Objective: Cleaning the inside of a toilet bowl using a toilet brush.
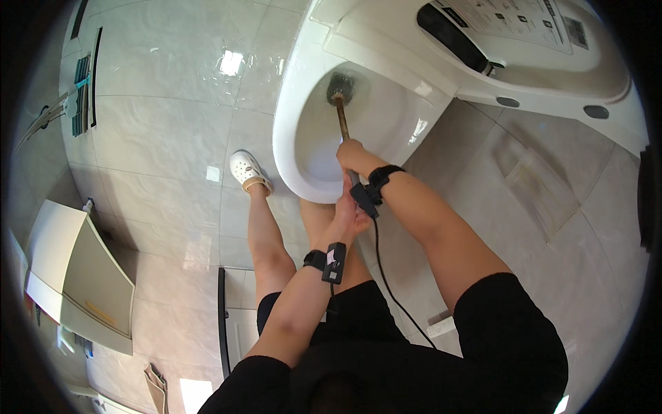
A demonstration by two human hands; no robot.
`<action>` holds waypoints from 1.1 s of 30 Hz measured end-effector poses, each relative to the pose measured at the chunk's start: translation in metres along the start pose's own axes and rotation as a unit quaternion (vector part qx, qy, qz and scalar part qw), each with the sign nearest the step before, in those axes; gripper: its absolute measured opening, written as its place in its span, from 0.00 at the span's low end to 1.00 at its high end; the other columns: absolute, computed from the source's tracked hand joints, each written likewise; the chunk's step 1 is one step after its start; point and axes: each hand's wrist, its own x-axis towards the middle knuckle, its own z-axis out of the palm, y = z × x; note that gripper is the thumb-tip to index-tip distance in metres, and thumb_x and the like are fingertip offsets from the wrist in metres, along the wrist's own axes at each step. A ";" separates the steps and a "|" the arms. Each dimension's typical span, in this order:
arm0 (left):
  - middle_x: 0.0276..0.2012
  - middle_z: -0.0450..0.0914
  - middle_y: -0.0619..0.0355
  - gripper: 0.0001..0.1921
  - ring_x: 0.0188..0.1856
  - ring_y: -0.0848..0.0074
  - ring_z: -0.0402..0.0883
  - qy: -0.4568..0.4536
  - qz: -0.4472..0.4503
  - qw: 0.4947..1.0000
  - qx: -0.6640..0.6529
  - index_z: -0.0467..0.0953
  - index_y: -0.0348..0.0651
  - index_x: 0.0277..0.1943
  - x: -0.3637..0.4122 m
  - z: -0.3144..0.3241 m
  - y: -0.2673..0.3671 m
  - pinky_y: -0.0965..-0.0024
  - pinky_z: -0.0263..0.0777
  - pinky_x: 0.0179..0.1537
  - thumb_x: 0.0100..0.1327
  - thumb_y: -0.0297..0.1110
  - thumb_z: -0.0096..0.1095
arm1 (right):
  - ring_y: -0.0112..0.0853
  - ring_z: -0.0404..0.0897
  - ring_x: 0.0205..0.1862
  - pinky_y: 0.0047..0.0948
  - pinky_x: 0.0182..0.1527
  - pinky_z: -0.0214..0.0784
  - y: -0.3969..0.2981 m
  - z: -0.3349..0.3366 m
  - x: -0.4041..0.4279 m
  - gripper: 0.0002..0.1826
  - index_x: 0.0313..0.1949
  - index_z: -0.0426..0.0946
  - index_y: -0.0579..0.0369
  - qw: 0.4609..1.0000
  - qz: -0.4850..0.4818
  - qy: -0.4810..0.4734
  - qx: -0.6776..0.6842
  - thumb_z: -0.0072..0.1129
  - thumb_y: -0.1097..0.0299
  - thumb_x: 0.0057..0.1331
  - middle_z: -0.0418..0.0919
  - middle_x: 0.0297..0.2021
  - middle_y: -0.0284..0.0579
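Observation:
Before me is a white toilet bowl [310, 173] with water in the bottom. A plunger [342, 120] with a brown wooden-looking handle reaches down into it, its dark head in the water at the drain opening. My right hand [354, 155] is wrapped around the handle above the bowl's front part. Nearer my body, my left hand [351, 212] closes around the handle's upper end, close to the front rim. A black sensor box [365, 200] on the right wrist partly hides the handle between the hands. Another sensor box [334, 263] is strapped to my left wrist.
The raised toilet lid [548, 77] bears printed labels. Wet tiles [170, 67] lie at left, near a flat mop [81, 95]. A white cabinet [77, 279], brown cloth [156, 388], white remote [440, 327] and clear plastic piece [543, 194] are around me. A cable [385, 279] trails from my right wrist.

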 end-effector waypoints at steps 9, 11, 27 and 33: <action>0.09 0.55 0.72 0.25 0.07 0.85 0.48 0.085 0.023 0.994 0.070 0.67 0.54 0.21 0.006 -0.025 0.039 0.82 0.39 0.09 0.59 0.66 0.54 | 0.39 0.81 0.33 0.35 0.32 0.72 -0.028 -0.004 0.018 0.09 0.28 0.83 0.54 0.981 0.081 0.175 0.028 0.66 0.66 0.47 0.81 0.30 0.44; 0.09 0.54 0.72 0.26 0.08 0.86 0.48 0.089 0.016 0.993 0.078 0.65 0.54 0.19 0.000 -0.034 0.039 0.82 0.39 0.10 0.59 0.67 0.54 | 0.40 0.81 0.34 0.36 0.33 0.73 -0.033 -0.007 0.019 0.11 0.29 0.83 0.54 0.983 0.094 0.149 0.057 0.67 0.64 0.46 0.81 0.31 0.45; 0.09 0.53 0.73 0.30 0.07 0.88 0.51 0.039 -0.067 0.995 0.057 0.56 0.55 0.14 -0.153 -0.074 -0.028 0.84 0.41 0.06 0.60 0.67 0.51 | 0.43 0.82 0.31 0.40 0.34 0.74 -0.148 0.025 -0.081 0.12 0.25 0.84 0.54 0.970 0.048 0.088 0.220 0.71 0.63 0.39 0.82 0.27 0.49; 0.13 0.59 0.69 0.27 0.10 0.87 0.53 0.010 -0.037 0.999 -0.001 0.63 0.49 0.25 -0.198 -0.098 -0.073 0.86 0.45 0.07 0.61 0.66 0.51 | 0.39 0.78 0.24 0.39 0.28 0.71 -0.195 0.024 -0.162 0.11 0.23 0.80 0.58 0.886 0.017 0.138 0.443 0.57 0.65 0.58 0.80 0.22 0.50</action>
